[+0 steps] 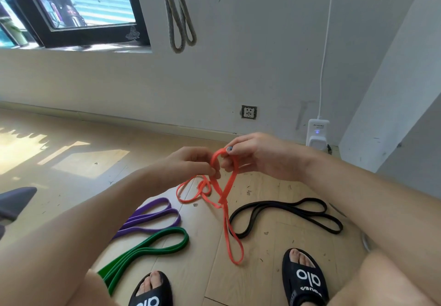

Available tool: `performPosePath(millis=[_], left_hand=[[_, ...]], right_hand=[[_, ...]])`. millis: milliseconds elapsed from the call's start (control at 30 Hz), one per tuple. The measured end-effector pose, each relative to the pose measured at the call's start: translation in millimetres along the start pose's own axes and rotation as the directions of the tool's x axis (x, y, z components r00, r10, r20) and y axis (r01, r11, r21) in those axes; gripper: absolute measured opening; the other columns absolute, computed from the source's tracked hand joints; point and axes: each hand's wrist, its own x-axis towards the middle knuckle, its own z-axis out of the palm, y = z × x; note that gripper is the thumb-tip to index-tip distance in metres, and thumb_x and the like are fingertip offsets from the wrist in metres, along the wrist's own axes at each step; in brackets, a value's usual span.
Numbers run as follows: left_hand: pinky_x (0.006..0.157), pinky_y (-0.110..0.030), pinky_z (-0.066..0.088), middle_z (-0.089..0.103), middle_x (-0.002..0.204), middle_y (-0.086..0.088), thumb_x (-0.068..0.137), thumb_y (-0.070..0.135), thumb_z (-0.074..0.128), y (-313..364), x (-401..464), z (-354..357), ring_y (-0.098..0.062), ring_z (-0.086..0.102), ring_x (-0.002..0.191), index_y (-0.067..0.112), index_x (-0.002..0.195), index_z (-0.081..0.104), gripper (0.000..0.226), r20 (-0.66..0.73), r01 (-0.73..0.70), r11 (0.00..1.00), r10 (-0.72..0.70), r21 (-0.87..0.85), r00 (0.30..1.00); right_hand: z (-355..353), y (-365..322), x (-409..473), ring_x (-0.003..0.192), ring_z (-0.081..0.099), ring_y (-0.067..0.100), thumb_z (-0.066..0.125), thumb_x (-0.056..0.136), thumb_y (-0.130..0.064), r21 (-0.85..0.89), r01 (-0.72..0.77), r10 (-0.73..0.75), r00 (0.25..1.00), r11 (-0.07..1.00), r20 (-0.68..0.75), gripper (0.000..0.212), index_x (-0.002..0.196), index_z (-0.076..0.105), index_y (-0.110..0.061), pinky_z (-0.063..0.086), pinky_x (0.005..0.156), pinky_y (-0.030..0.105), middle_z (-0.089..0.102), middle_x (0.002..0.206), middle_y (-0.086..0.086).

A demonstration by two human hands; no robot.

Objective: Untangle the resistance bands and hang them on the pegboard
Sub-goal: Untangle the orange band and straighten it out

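A knotted orange rubber resistance band [224, 200] is held above the wooden floor [71, 162], pinched by the fingers of the left hand [191, 164] and right hand [257, 155]; purple [152, 217], green [152, 246] and black [286, 215] bands lie below.

A pale wood plank floor [59, 186] runs to a scuffed white wall [238, 66], with sunlight falling in bright patches on the left. A black-framed window [78, 7] sits in the upper left above a white sill [95, 49]. Low on the wall is a dark-rimmed wall socket [249, 112]; to its right stands a white plugged-in device [317, 133] with a blue light, its white cable [325, 43] rising up the wall
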Motion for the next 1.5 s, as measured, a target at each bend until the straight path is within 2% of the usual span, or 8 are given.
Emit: performPosePath(millis=[133, 400, 600, 700, 800, 1000, 1400, 1500], left_hand=[[0.099, -0.047, 0.056, 0.071, 0.106, -0.012, 0.077, 0.034, 0.078, 1, 4, 9, -0.029, 0.07, 0.104, 0.018, 0.115, 0.066, 0.043, -0.027, -0.043, 0.999, 0.043, 0.001, 0.999], [0.087, -0.047, 0.059, 0.069, 0.085, 0.005, 0.094, 0.028, 0.067, 3, 13, 22, -0.019, 0.067, 0.083, 0.031, 0.095, 0.065, 0.004, -0.087, -0.073, 0.987, 0.086, 0.141, 0.992], [0.064, -0.021, 0.048, 0.064, 0.086, 0.0, 0.094, 0.021, 0.064, 3, 13, 21, -0.008, 0.06, 0.069, 0.018, 0.102, 0.062, 0.008, -0.047, 0.006, 0.933, 0.011, 0.359, 0.999], [0.066, -0.023, 0.045, 0.064, 0.084, -0.003, 0.098, 0.025, 0.057, 3, 14, 21, -0.014, 0.059, 0.074, 0.014, 0.093, 0.063, 0.014, -0.055, 0.072, 0.92, -0.055, 0.385, 0.997], [0.071, -0.027, 0.048, 0.068, 0.09, -0.009, 0.102, 0.034, 0.054, 3, 13, 18, -0.017, 0.06, 0.077, 0.014, 0.1, 0.067, 0.024, -0.06, 0.087, 0.921, -0.069, 0.38, 0.996], [0.082, -0.042, 0.06, 0.069, 0.092, -0.008, 0.099, 0.033, 0.06, 2, 10, 10, -0.025, 0.067, 0.085, 0.017, 0.101, 0.064, 0.017, -0.055, -0.019, 0.925, 0.043, 0.379, 0.998], [0.088, -0.04, 0.06, 0.072, 0.082, 0.01, 0.092, 0.025, 0.073, 0, 6, -2, -0.007, 0.07, 0.081, 0.02, 0.089, 0.063, 0.011, -0.179, -0.131, 0.937, 0.197, 0.325, 0.964], [0.079, -0.039, 0.062, 0.067, 0.077, 0.016, 0.093, 0.03, 0.071, 2, 8, -3, -0.006, 0.068, 0.075, 0.027, 0.093, 0.064, 0.008, -0.155, -0.13, 0.921, 0.199, 0.368, 0.968]], right_hand=[[14, -3, 1, 0.092, 0.071, 0.02, 0.058, 0.103, -0.024, 0.05, 0.012, -0.009, 0.998, 0.999, -0.056, 0.016, 0.102, 0.068, -0.01, 0.057, 0.096, 0.043, 0.071, 0.091, 0.007], [26, -9, 7, 0.084, 0.066, 0.02, 0.068, 0.097, -0.026, 0.108, 0.036, -0.015, 0.981, 0.994, -0.191, 0.017, 0.09, 0.058, -0.014, 0.058, 0.078, 0.037, 0.066, 0.086, 0.01], [23, -9, 12, 0.082, 0.064, 0.023, 0.069, 0.092, -0.015, 0.108, 0.041, -0.009, 0.958, 0.993, -0.286, 0.011, 0.087, 0.061, -0.009, 0.062, 0.087, 0.04, 0.061, 0.086, 0.012], [21, -6, 15, 0.08, 0.058, 0.019, 0.07, 0.092, -0.022, -0.015, -0.041, 0.033, 0.936, 0.999, -0.351, 0.015, 0.083, 0.061, -0.014, 0.057, 0.075, 0.033, 0.057, 0.088, 0.007], [20, -3, 16, 0.079, 0.061, 0.021, 0.065, 0.097, -0.015, 0.065, -0.074, 0.091, 0.941, 0.995, -0.325, 0.015, 0.084, 0.059, -0.011, 0.056, 0.066, 0.028, 0.06, 0.09, 0.01], [16, -7, 12, 0.084, 0.069, 0.023, 0.067, 0.095, -0.002, 0.207, 0.04, 0.031, 0.943, 0.978, -0.33, 0.008, 0.097, 0.059, -0.002, 0.063, 0.083, 0.032, 0.067, 0.092, 0.015], [11, -7, 10, 0.087, 0.076, 0.033, 0.07, 0.086, 0.012, 0.163, 0.16, -0.073, 0.895, 0.974, -0.441, 0.018, 0.092, 0.06, -0.001, 0.063, 0.085, 0.047, 0.067, 0.093, 0.019], [9, -7, 12, 0.087, 0.076, 0.033, 0.072, 0.086, 0.009, 0.122, 0.163, -0.089, 0.882, 0.979, -0.464, 0.017, 0.093, 0.061, -0.002, 0.063, 0.084, 0.047, 0.067, 0.095, 0.019]])
